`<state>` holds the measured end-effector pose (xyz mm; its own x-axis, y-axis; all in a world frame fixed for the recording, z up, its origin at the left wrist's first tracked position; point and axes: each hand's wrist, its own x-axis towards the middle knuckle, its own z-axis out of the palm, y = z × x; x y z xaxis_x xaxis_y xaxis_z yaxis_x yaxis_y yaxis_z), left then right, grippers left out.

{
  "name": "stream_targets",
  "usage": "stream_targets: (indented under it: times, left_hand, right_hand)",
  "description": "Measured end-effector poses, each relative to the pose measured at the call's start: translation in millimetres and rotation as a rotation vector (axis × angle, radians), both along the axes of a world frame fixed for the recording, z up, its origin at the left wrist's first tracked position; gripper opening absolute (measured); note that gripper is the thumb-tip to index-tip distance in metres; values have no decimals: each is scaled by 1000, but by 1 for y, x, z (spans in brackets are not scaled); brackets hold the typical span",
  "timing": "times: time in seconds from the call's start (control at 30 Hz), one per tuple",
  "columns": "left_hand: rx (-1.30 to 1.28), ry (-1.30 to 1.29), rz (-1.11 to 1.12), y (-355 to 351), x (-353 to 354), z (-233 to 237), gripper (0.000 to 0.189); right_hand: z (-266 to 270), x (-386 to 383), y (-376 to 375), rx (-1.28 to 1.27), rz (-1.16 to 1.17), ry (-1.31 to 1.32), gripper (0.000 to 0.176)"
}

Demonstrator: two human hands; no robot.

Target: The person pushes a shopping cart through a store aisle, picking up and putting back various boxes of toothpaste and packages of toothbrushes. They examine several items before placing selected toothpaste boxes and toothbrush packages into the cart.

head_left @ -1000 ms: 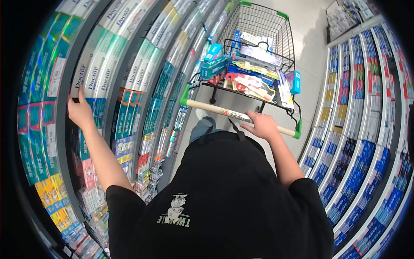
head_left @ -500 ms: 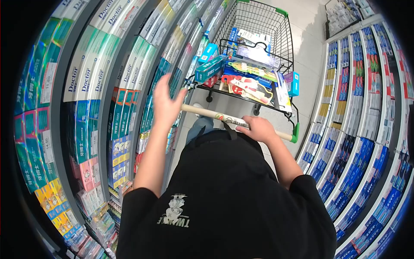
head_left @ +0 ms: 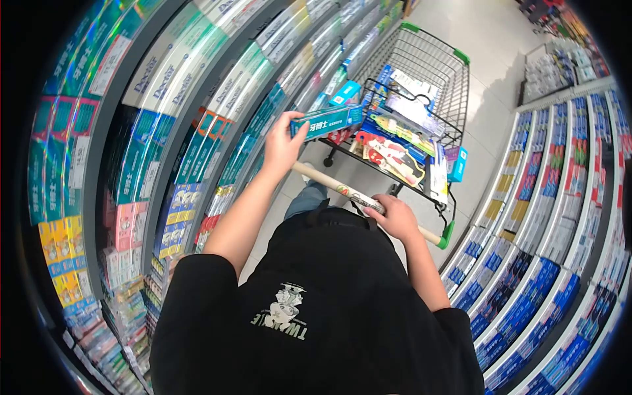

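Note:
My left hand is closed on the near end of a long teal toothpaste box with white lettering, held over the cart's near left corner. My right hand is wrapped round the pale handle bar of the shopping cart. In the near part of the cart lie a red and cream flat package, a yellow-green package and a white box. A blue box sits beyond the toothpaste box, and another blue box stands at the right corner.
Shelves of boxed toothpaste rise close on my left. To my right are shelves packed with toothbrushes and other boxes. Grey tiled floor runs between them, with a wire bin at the far right.
My left hand has moved from open beside the handle's left end to the teal toothpaste box and closed on it. My right hand stays on the handle, and the view has turned a little.

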<state>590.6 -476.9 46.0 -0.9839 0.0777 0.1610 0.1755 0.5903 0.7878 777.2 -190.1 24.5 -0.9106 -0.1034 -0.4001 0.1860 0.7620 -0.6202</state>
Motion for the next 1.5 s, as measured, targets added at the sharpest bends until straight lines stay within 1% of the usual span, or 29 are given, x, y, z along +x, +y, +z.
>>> stream_targets:
  times: [0.07, 0.1, 0.13, 0.17, 0.2, 0.27, 0.33, 0.37, 0.47, 0.5, 0.53, 0.6, 0.63, 0.73, 0.77, 0.87, 0.9, 1.0, 1.03, 1.1, 1.13, 1.17, 1.2, 1.27, 1.3, 1.37, 1.4, 1.43, 1.5]
  left_hand:
    - [344, -79, 51, -27, 19, 11, 24]
    - [327, -116, 39, -51, 28, 12, 23]
    - [495, -148, 46, -61, 39, 21, 22]
    - [532, -170, 69, -73, 52, 32, 22]
    - [573, -189, 90, -82, 65, 47, 22]
    - [633, -195, 106, -99, 85, 63, 24]
    - [673, -200, 125, -111, 104, 80, 24]
    - [707, -196, 118, -117, 112, 84, 25]
    - [700, -126, 116, -132, 134, 97, 25]
    - [723, -98, 99, -136, 140, 103, 26]
    - [704, -34, 106, -141, 146, 106, 28]
    - [702, -12, 97, -160, 160, 111, 29]
    - [745, 4, 81, -169, 167, 115, 32]
    - [790, 90, 32, -199, 186, 130, 32]
    - [752, 116, 50, -211, 192, 132, 36]
    - [176, 260, 140, -244, 206, 168, 46]
    - [30, 244, 238, -248, 209, 188, 59]
    - [-163, 385, 347, -285, 211, 194, 63]
    - [-57, 423, 394, -298, 208, 188, 62]
    - [-117, 447, 461, -321, 210, 184, 61]
    - [-145, 460, 489, -333, 210, 182, 60]
    - [-92, 442, 496, -345, 209, 181, 61]
    - [-124, 458, 508, -361, 208, 176, 61]
    - [-44, 391, 588, -367, 206, 181, 59]
    - [25, 477, 592, -366, 199, 184, 57]
    - [13, 462, 595, -369, 192, 184, 55]
    - [3, 453, 597, -370, 190, 184, 55]
    - [-12, 513, 577, -374, 184, 178, 50]
    - [19, 429, 636, -378, 180, 174, 47]
  right_hand:
    - [-2, 0, 2, -101, -29, 56, 53]
    - [1, 0, 2, -152, -44, 92, 52]
    - [3, -2, 1, -204, -59, 124, 53]
    - [6, -5, -1, -237, -58, 169, 55]
    - [4, -11, -3, -225, -28, 313, 60]
    - [22, -30, -17, -116, 31, 617, 68]
    - [64, -53, -40, -24, 78, 744, 76]
    - [78, -63, -50, 23, 123, 775, 83]
    - [123, -85, -88, 130, 294, 920, 91]
    - [134, -90, -101, 142, 353, 914, 94]
    - [142, -96, -114, 148, 420, 927, 93]
    - [155, -107, -142, 166, 561, 953, 93]
    - [162, -113, -157, 146, 600, 1038, 83]
    - [175, -130, -192, 28, 687, 1218, 72]
    - [183, -134, -205, -2, 700, 1279, 56]
    - [204, -153, -251, -5, 765, 1500, 46]
    - [210, -160, -267, 1, 778, 1566, 52]
    - [223, -176, -320, -55, 783, 1711, 53]
    - [225, -172, -334, -49, 734, 1725, 53]
    - [229, -166, -356, -33, 634, 1750, 53]
    - [227, -163, -357, -57, 625, 1713, 50]
    - [218, -155, -353, -79, 614, 1676, 48]
    - [206, -147, -348, -99, 603, 1638, 45]
    - [173, -138, -319, -13, 701, 1465, 45]
    - [156, -134, -301, 37, 739, 1359, 45]
    - [117, -128, -262, 164, 744, 1176, 44]
    - [96, -125, -240, 200, 714, 1103, 45]
    - [78, -121, -218, 235, 682, 1028, 47]
    - [54, -107, -179, 342, 563, 913, 47]
